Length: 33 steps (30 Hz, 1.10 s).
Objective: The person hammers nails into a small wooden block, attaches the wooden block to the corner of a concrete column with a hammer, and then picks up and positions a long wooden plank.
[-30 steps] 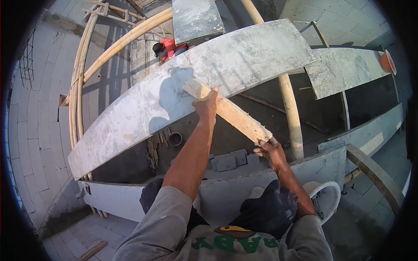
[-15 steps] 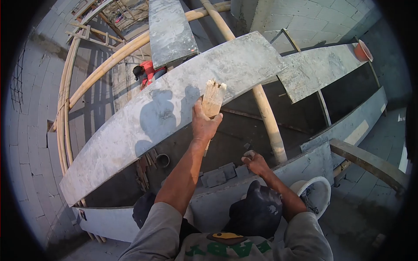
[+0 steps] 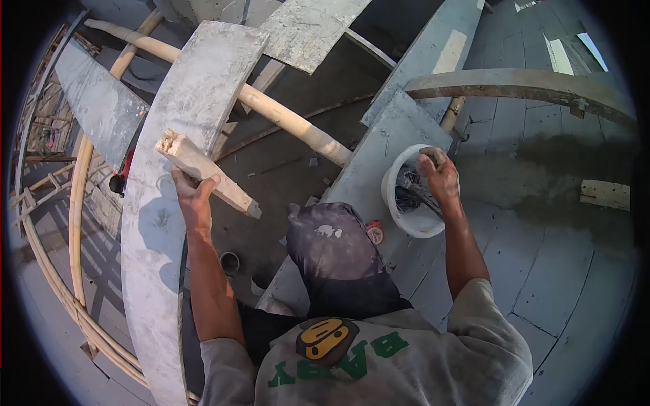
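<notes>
Head view — left hand (image 3: 195,197) grips wood block (image 3: 193,157), long axis slanting down-right — right hand (image 3: 441,179), grip unclear

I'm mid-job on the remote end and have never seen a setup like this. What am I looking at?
There's no machine here: the view comes from a camera worn on the head, looking forward and down at two bare hands. The left hand grips a rough wooden piece, seen in front of a long grey board. The right hand is at the rim of a white bucket, which holds dark items too unclear to name. I can't tell whether that hand grips anything.
</notes>
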Available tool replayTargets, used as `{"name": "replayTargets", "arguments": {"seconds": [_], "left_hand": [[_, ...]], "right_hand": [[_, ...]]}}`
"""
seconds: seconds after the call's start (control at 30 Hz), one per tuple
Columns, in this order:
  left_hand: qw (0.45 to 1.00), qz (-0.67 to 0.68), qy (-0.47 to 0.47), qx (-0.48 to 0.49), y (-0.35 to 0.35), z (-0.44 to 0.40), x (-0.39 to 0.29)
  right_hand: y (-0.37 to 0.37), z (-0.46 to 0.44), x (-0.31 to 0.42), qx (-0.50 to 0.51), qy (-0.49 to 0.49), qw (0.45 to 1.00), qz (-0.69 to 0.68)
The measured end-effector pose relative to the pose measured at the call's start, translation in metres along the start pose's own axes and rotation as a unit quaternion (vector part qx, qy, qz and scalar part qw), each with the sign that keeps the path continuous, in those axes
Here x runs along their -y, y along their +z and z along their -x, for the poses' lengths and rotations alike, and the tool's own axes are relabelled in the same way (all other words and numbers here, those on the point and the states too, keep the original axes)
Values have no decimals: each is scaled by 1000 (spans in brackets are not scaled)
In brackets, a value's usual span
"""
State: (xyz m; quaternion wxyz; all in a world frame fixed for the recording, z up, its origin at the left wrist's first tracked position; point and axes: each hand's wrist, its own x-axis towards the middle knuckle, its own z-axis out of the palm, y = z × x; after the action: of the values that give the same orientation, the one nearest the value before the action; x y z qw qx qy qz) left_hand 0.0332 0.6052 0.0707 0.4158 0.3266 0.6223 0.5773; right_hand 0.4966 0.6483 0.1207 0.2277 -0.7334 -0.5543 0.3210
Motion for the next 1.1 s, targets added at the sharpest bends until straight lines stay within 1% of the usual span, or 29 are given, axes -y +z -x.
{"name": "replayTargets", "arguments": {"seconds": [0.03,0.07,0.17,0.27,0.37,0.4,0.43,0.47,0.5,0.53,0.6,0.7,0.73,0.8,0.83,0.9,1.0,1.1], "left_hand": [[1000,8,-3,29,0,3,-9],[999,17,2,40,-1,6,-8],[998,28,5,57,-5,14,-17],[998,33,3,58,-2,18,-30],[997,-12,3,82,3,26,-55],[996,-31,13,80,6,30,-65],[997,-18,2,75,2,31,-56],[996,-29,26,75,4,37,-55],[993,-75,52,71,7,42,-61],[992,-92,50,66,6,44,-53],[989,-115,38,79,5,50,-51],[991,-87,9,104,9,55,-60],[991,-70,-4,114,9,58,-61],[990,-85,29,107,7,58,-50],[990,-93,45,101,7,58,-53],[992,-98,32,74,7,60,-60],[989,-142,34,32,4,53,-63],[980,-179,79,-45,-5,52,-63]], "right_hand": [[-14,3,-18,-22,22,999,20],[-21,6,-33,-55,40,994,84],[-25,23,-77,-29,35,978,204],[-6,33,-104,-11,18,934,357],[7,36,-109,61,91,908,404],[11,39,-115,60,78,900,425],[13,40,-123,59,52,892,445],[16,36,-135,66,22,889,453],[17,33,-132,69,20,891,448],[17,27,-134,81,26,895,438],[13,23,-136,110,-10,892,438],[2,17,-113,120,33,898,423],[-5,17,-127,96,38,906,410],[-16,8,-159,45,47,923,379],[-23,6,-146,41,102,938,330],[-43,15,-114,40,215,949,226],[-52,25,-77,-38,192,971,136],[-43,28,-39,-32,169,985,-21]]}}
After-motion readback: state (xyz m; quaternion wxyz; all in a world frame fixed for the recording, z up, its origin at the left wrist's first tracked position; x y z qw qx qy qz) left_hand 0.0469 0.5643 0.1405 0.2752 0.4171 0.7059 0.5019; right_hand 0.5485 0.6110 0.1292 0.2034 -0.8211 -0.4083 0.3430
